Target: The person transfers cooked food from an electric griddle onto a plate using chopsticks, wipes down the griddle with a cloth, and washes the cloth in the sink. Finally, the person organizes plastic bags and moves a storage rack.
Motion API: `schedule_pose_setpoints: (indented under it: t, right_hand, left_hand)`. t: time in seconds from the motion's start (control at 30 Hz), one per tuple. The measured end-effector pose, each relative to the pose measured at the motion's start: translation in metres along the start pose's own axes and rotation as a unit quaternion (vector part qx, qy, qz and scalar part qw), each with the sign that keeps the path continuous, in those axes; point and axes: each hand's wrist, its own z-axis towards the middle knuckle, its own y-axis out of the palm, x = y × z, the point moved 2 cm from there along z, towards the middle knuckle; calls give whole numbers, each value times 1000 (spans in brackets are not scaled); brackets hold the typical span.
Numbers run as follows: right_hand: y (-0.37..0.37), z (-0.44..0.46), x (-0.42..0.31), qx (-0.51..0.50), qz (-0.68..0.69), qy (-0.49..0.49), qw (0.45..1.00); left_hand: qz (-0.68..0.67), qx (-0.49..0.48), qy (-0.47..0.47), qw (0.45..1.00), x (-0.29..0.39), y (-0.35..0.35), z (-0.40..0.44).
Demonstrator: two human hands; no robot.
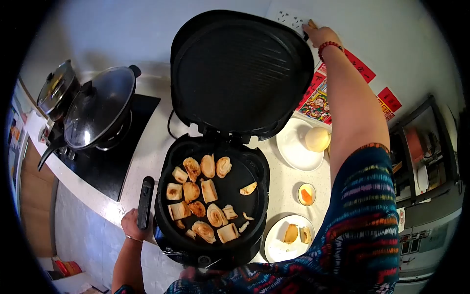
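Observation:
An electric griddle stands open, its black ridged lid (240, 73) raised. Browned bread pieces (208, 191) lie in its lower pan (235, 183), mostly in the middle and left, with smaller bits at the right. My right hand (322, 36) is stretched to the upper right, closed round something brown and black, mostly hidden, beside a white slotted holder (290, 19) on the wall. My left hand (132, 224) rests at the counter edge beside the black griddle handle (145, 203); its fingers are partly hidden, and what it holds, if anything, does not show.
A lidded wok (100, 108) and a pot (58, 88) stand on the black stove at the left. Right of the griddle are a plate with a round bun (317, 139), a small cup (306, 194) and a plate (281, 249) with two food pieces. A dark rack (426, 147) stands far right.

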Motion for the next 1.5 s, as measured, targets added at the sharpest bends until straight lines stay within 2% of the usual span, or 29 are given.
schedule_pose_setpoints:
  t: [0.07,0.2,0.23,0.4,1.1,1.2,1.3,1.4,1.47,1.5]
  right_hand:
    - [1,2,1,-40,48,9,998]
    - [4,8,3,-44,37,7,998]
    - [11,13,5,8,16,-6,1000]
    - [5,9,3,-12,13,8,1000]
    - [19,25,16,33,56,-3,998]
    - [12,16,15,0,57,20,998]
    - [2,5,9,-38,92,15,995]
    - [7,7,15,-72,64,10,995]
    - [14,9,24,-86,115,-44,989]
    - [12,-4,24,-103,140,-101,980]
  left_hand:
    - [-4,-10,-1,1000,-4,3,-1]
    - [-6,-9,-1,1000,-3,2,1]
    - [0,-16,-2,1000,-3,2,1]
    - [-9,-1,10,1000,-9,7,-2]
    - [-13,2,20,1000,-4,1,1]
    - [-2,7,44,999,-3,2,-1]
    - [-2,18,21,1000,-4,2,0]
    - [-16,-20,-12,1000,-10,5,-2]
    - [-19,9,19,1000,-3,3,0]
    - [-19,2,23,1000,-2,3,-1]
